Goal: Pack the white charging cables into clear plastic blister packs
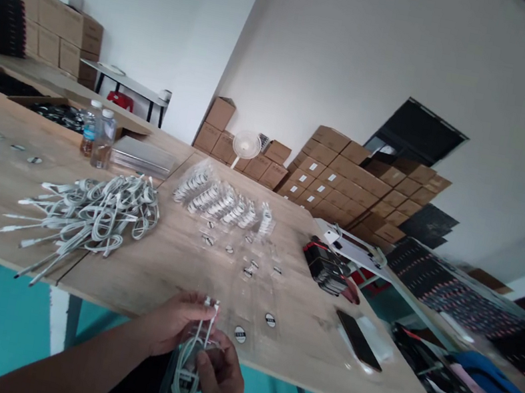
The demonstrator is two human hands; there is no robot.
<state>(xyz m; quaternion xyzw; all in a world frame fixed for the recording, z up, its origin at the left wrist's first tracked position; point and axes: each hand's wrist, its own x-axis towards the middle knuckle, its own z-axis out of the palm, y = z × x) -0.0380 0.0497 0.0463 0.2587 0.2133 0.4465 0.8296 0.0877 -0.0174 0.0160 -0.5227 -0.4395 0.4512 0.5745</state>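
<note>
My left hand (174, 323) and my right hand (223, 379) are closed together on a coiled white cable (190, 363) at the near edge of the wooden table (138, 269). The cable's two plug ends (212, 303) stick up between my fingers. A thin clear bag seems to wrap the coil, but blur hides its outline. A round black-and-white sticker (240, 335) lies on the table just right of my hands.
A heap of loose white cables (91, 214) lies left of centre. Several bagged cables (221, 201) are stacked behind. Two bottles (97, 137) stand at the back left. A black phone (359, 340) lies right. Cardboard boxes (347, 177) line the wall.
</note>
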